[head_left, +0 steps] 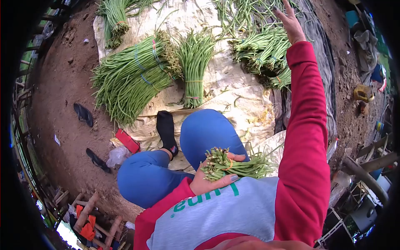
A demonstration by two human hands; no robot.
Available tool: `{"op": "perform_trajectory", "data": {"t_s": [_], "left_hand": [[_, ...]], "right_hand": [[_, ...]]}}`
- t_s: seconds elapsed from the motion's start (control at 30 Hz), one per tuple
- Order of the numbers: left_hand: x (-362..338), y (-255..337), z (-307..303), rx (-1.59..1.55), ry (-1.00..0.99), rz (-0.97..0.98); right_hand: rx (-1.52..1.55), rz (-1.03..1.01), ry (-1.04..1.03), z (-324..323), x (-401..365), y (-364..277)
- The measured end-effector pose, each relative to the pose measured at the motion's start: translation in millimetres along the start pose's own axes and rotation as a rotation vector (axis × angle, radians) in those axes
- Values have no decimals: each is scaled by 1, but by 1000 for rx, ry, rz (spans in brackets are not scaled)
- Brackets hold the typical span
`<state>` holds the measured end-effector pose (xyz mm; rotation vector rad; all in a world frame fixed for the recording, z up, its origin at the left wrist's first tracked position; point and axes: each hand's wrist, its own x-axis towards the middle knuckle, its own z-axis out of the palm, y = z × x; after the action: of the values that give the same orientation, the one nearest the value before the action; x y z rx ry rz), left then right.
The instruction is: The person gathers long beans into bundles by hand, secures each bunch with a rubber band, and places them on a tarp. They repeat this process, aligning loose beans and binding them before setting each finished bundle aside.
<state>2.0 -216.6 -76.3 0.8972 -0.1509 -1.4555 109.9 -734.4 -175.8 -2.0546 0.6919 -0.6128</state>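
Note:
My left hand (pixel 208 178) is wrapped round a bundle of long green beans (pixel 246 167) in front of my shirt, with an orange band around the bundle. Their cut ends point left and the thin ends trail right. Stretched far out at the upper right, my right hand (pixel 291 26) has its fingers apart and nothing visible in it. Close by it lie loose long beans (pixel 237 14) and a pile of tied bean bundles (pixel 266 52).
Large banded bean bundles (pixel 137 75), an upright-lying bundle (pixel 194 68) and another bundle (pixel 113 21) rest on a pale sheet (pixel 212 93). A red object (pixel 127 141), a plastic bag (pixel 118 156) and black sandals (pixel 83 114) are at left. A yellow container (pixel 363 93) stands right.

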Motion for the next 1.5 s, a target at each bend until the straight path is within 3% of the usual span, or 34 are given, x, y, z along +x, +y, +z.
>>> {"op": "perform_trajectory", "data": {"t_s": [0.03,0.1,0.13,0.2,0.37,0.43,0.5,0.7,0.77,0.83,0.9,0.93,0.97,1.1,1.27,1.43,1.5], "left_hand": [[1,1,-1,-6,-2,-2],[3,3,-4,68,-28,2],[3,4,-6,60,-28,3],[5,6,-7,98,-61,-17],[4,-2,-2,8,-30,32],[5,-5,-4,38,-32,32],[5,-9,-6,38,-62,99],[4,-11,-2,-105,-55,183],[2,-9,-2,-97,-54,169],[2,-11,-3,-89,-50,160],[1,-14,-4,-89,-66,163],[1,-14,-5,-89,-65,163],[1,-14,-5,-86,-71,161],[3,-12,-2,-95,-91,192],[0,-9,3,-27,-65,158],[-5,-14,11,-78,-70,182],[-8,-15,15,-84,-71,179]], "right_hand": [[-273,-85,103,-4,5,18],[-577,-102,-46,-11,-2,78],[-888,74,-218,-6,-23,68],[-1118,140,-476,12,-50,68],[-930,68,-441,61,-77,94],[-926,36,-484,78,-72,95],[-1086,34,-721,92,-64,96],[-1049,-62,-779,98,-53,110],[-876,-13,-780,94,-46,121],[-580,-40,-653,82,-51,119],[-304,285,-593,71,-44,118],[-293,143,-529,68,-44,105],[-282,171,-539,66,-43,92],[-766,-128,-627,99,-58,60],[-1134,-86,-687,163,-87,75],[-1040,-96,-642,157,-79,82],[-691,1,-513,129,-72,78]]}}
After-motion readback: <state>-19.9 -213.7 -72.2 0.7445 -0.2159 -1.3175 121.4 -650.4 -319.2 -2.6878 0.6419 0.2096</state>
